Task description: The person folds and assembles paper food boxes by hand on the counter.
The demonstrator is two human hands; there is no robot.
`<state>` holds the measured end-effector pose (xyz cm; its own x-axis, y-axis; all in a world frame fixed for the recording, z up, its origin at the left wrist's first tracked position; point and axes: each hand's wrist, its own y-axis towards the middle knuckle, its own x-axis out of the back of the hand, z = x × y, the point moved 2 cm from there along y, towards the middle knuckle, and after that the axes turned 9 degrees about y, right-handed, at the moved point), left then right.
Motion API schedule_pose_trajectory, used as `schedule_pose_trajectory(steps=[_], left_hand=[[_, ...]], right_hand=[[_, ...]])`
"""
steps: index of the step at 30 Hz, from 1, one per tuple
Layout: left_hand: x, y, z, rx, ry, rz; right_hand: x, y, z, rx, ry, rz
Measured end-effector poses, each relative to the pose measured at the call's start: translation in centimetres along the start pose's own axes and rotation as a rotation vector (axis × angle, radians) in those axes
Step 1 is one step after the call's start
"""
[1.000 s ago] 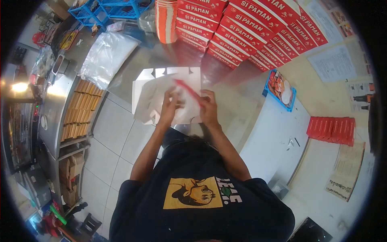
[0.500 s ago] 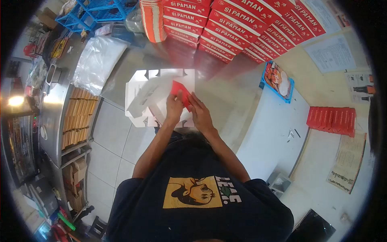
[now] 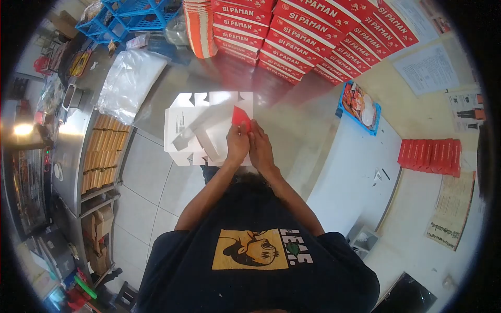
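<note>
Flat white cardboard [image 3: 180, 125] with notched flaps lies unfolded on the steel table, with a paler folded strip across its middle. Above its right part, my left hand [image 3: 238, 145] and my right hand [image 3: 261, 147] are pressed close together round a folded red piece [image 3: 240, 117]. The red piece's pointed top sticks up past the fingers of both hands; its lower part is hidden by them.
Stacks of red boxes [image 3: 302, 39] stand at the back of the steel table [image 3: 297, 122]. Clear plastic bags [image 3: 130, 83] lie at its left, near blue crates [image 3: 141, 18]. A blue-edged picture tray [image 3: 360, 108] sits on the right, beside a white surface [image 3: 344, 177].
Both hands have drawn closer together round the red piece, of which less shows now. Earlier, the red piece was a long strip and the hands were farther apart.
</note>
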<state>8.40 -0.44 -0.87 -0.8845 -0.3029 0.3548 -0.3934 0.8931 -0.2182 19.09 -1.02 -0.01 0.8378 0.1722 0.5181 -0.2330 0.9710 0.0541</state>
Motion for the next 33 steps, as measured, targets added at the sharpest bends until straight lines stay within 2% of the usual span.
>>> schedule_pose_trajectory(steps=[2, 4, 5, 7, 8, 9, 10, 11, 12, 14, 15, 16, 18, 19, 20, 22, 23, 24, 26, 29, 31, 32, 33], left_hand=[[0.6, 0.0, -0.7, -0.013, -0.008, -0.009], [1.4, 0.2, -1.1, -0.014, 0.094, 0.102], [1.4, 0.4, -0.9, -0.016, 0.092, 0.096], [0.9, 0.4, -0.5, -0.316, 0.365, 0.146], [0.5, -0.1, -0.3, -0.315, 0.364, 0.139], [-0.1, -1.1, -0.4, -0.400, 0.458, 0.152], [-0.4, -1.8, -0.6, -0.488, 0.554, 0.165], [-0.6, -1.9, -0.5, -0.553, 0.761, 0.357], [-0.6, -2.1, -0.5, -0.557, 0.763, 0.357], [-0.2, -3.1, -1.7, -0.525, 0.809, 0.360], [0.4, -3.1, -1.9, -0.526, 0.725, 0.288], [1.1, -2.6, -1.5, -0.520, 0.722, 0.290], [2.4, -1.6, -0.5, -0.448, 0.703, 0.228], [2.6, -1.4, -0.3, -0.443, 0.700, 0.233], [2.6, -1.2, 0.0, -0.413, 0.603, 0.273], [2.4, -1.0, 0.3, -0.351, 0.409, 0.348], [2.1, -0.8, 0.5, -0.350, 0.409, 0.352], [1.6, -0.7, 0.6, -0.346, 0.370, 0.330], [0.9, -0.7, 0.9, -0.342, 0.331, 0.314], [0.7, -0.7, 1.8, -0.305, 0.340, 0.302], [1.4, -0.3, 2.8, -0.294, 0.214, 0.540], [2.2, -0.2, 2.6, -0.300, 0.214, 0.546], [3.4, 0.0, 2.0, -0.208, 0.240, 0.624]], right_hand=[[-0.2, -0.2, -0.6, 0.064, -0.078, 0.017], [0.2, 0.2, -0.3, 0.133, -0.157, 0.029], [0.8, 0.7, 0.0, 0.077, -0.046, 0.017], [2.6, 2.4, 1.1, 0.028, 0.063, 0.013], [3.6, 3.8, 1.5, -0.148, 0.221, 0.154], [4.0, 4.6, 1.9, -0.327, 0.380, 0.296], [4.0, 5.0, 2.7, -0.321, 0.383, 0.299], [3.9, 5.4, 3.4, -0.309, 0.019, 0.259], [4.0, 5.8, 3.6, -0.295, -0.345, 0.211], [3.7, 7.1, -1.1, -0.272, -0.388, 0.225], [4.1, 7.8, -3.1, -0.242, -0.432, 0.244], [5.4, 8.2, -2.3, -0.245, -0.436, 0.249], [8.4, 8.4, 0.5, -0.558, -0.215, 0.384], [8.0, 8.3, -0.1, -0.544, 0.014, 0.399], [7.8, 7.9, -0.8, -0.550, 0.012, 0.400], [6.6, 6.6, -0.9, -0.720, 0.514, 0.433], [5.9, 5.9, -0.7, -0.678, 0.547, 0.503], [5.2, 5.2, -0.9, -0.681, 0.547, 0.498], [3.6, 4.1, -1.4, -0.543, 0.425, 0.477], [2.7, 2.4, -2.1, -0.508, 0.345, 0.466], [3.8, 1.9, -1.4, -0.466, 0.275, 0.462], [5.1, 1.9, 0.7, -0.577, 0.196, 0.657], [6.2, 2.2, 2.2, -0.679, 0.112, 0.855]])
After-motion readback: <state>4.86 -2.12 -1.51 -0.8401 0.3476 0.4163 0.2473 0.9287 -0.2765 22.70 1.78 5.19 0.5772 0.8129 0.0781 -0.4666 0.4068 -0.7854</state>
